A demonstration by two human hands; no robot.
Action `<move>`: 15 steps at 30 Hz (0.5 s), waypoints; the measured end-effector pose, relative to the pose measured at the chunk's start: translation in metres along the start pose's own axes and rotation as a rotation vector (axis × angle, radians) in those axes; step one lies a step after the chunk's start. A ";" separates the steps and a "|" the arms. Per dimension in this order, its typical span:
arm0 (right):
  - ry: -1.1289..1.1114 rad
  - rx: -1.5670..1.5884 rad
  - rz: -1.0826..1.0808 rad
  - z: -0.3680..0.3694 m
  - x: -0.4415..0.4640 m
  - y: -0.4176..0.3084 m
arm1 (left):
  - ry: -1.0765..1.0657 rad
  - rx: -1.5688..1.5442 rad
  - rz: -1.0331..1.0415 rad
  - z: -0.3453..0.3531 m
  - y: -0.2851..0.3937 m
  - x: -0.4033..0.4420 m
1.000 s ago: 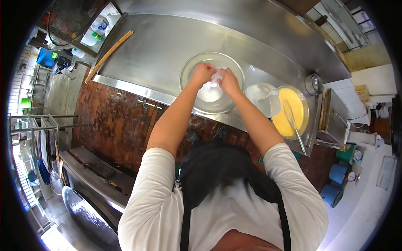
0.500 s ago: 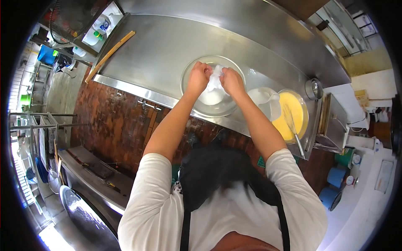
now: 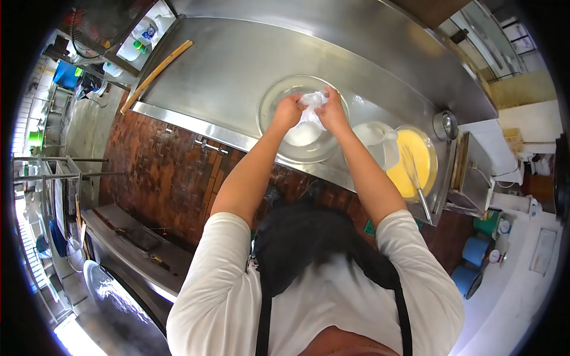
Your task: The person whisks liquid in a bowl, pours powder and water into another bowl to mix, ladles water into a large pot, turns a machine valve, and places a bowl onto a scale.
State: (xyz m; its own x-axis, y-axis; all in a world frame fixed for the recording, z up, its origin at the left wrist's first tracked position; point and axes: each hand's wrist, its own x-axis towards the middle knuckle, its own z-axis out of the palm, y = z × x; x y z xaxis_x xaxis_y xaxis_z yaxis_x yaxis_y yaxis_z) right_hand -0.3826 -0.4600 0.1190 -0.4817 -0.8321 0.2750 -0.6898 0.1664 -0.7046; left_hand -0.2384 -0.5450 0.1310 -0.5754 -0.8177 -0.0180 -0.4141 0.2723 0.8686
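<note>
A thin white plastic bag point(image 3: 313, 105) is stretched between my two hands, above a wide round bowl point(image 3: 270, 110) on the steel counter. My left hand point(image 3: 288, 111) pinches the bag's left side. On the other side my right hand point(image 3: 333, 111) grips it, thumb and fingers bent around the plastic. A mound of white powder point(image 3: 301, 135) lies in the bowl under the bag; its exact kind I cannot make out. Whether anything is still inside the bag is hidden by its folds.
Right of the bowl are a whitish translucent jug point(image 3: 390, 155) and a bowl of yellow liquid point(image 3: 426, 172) with a whisk point(image 3: 422, 197) in it. A small metal bowl point(image 3: 445, 126) stands farther right. A wooden stick point(image 3: 155, 76) lies at the steel counter's point(image 3: 219, 65) left end.
Both hands have shifted slightly to the right, and their grip on the bag has turned a little. The bag has changed shape between them. The jug and whisk look unchanged.
</note>
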 end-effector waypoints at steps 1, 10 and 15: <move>-0.060 -0.029 0.028 -0.002 -0.002 0.002 | -0.005 0.002 -0.019 -0.001 -0.001 -0.002; -0.265 -0.047 0.161 -0.028 -0.006 -0.041 | 0.077 -0.262 -0.078 -0.007 -0.012 -0.013; -0.168 -0.146 -0.136 -0.027 -0.004 -0.053 | 0.368 -0.241 -0.045 0.003 0.010 -0.065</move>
State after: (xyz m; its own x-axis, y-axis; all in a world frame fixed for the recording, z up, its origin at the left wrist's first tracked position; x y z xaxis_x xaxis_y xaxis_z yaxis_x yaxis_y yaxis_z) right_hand -0.3589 -0.4513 0.1733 -0.2906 -0.9264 0.2396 -0.8186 0.1110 -0.5635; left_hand -0.2070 -0.4876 0.1392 -0.2524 -0.9642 0.0809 -0.2315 0.1414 0.9625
